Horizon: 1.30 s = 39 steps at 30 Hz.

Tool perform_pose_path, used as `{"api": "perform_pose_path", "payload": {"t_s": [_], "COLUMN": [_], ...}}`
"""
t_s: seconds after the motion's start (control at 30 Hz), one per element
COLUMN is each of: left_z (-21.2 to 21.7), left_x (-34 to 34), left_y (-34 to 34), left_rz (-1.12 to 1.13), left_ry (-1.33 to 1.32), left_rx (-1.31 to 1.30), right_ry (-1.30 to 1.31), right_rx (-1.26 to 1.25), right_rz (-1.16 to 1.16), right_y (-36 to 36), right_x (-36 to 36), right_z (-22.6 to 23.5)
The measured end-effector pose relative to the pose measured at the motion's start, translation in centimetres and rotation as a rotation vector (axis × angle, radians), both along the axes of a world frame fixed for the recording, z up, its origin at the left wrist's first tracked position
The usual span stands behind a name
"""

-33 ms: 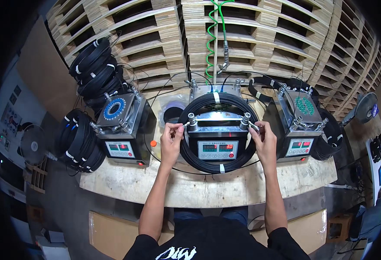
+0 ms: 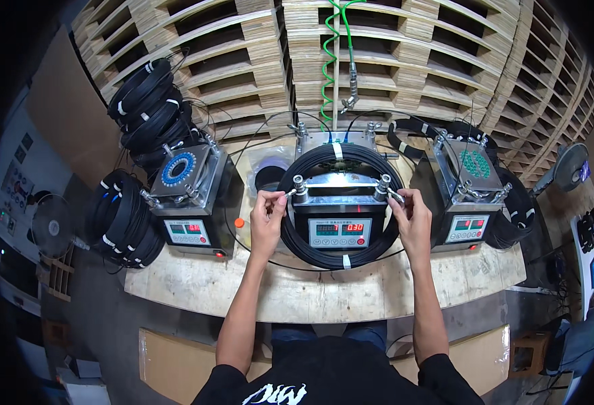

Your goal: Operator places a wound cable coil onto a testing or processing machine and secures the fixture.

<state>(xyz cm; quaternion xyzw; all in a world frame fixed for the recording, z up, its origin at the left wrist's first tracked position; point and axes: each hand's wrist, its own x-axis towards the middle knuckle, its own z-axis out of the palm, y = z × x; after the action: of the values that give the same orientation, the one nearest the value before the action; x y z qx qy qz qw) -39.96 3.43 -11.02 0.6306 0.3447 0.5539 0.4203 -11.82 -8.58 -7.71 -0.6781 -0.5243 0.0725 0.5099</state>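
Observation:
Between my hands stands the middle machine (image 2: 341, 201), with a metal clamp bar across its top and a lit control panel (image 2: 340, 233) on its front. A coil of black cable (image 2: 314, 258), tied with white tape, hangs around it. My left hand (image 2: 266, 226) is closed in a pinch on the wing nut (image 2: 291, 194) at the clamp's left end. At the right end, my right hand (image 2: 415, 223) pinches the other wing nut (image 2: 395, 196) between thumb and fingers. Both forearms reach in from the table's near edge.
Similar machines stand to the left (image 2: 187, 233) and right (image 2: 468, 228), bearing a blue ring and green pieces. Black cable coils (image 2: 145, 111) pile up at the left. A green air hose (image 2: 349, 47) hangs before stacked wooden pallets (image 2: 256, 57). An orange-capped bottle (image 2: 239, 223) sits on the wooden table (image 2: 310, 297).
Both hands keep the same grip and place. Only the lit digits on the machines' displays look different.

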Motion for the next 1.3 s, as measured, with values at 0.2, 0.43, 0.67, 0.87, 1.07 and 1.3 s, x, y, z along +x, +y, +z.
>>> {"api": "perform_pose_path", "payload": {"t_s": [0.2, 0.43, 0.67, 0.87, 1.07, 1.3], "left_z": [0.0, -0.9, -0.6, -0.7, -0.8, -1.1], "left_x": [0.0, 0.0, -0.1, 0.1, -0.3, 0.2], "left_y": [-0.5, 0.9, 1.0, 0.6, 0.4, 1.0], "left_rz": [0.000, -0.029, -0.031, -0.047, -0.056, -0.025], "left_ry": [0.010, 0.025, 0.048, 0.013, 0.018, -0.005], "left_rx": [-0.004, 0.080, 0.068, 0.083, 0.052, 0.110], "right_ry": [0.094, 0.126, -0.228, -0.396, -0.507, -0.546], "right_rx": [0.159, 0.215, 0.112, -0.372, -0.393, -0.475], "right_rz": [-0.018, -0.123, 0.023, 0.145, 0.109, 0.053], "right_y": [0.6, -0.1, -5.8, -7.7, -6.5, -5.3], "right_x": [0.5, -0.8, -8.0, -9.4, -9.7, -9.4], "right_z": [-0.7, -1.0, -7.2, -8.9, -9.9, -9.9]}}
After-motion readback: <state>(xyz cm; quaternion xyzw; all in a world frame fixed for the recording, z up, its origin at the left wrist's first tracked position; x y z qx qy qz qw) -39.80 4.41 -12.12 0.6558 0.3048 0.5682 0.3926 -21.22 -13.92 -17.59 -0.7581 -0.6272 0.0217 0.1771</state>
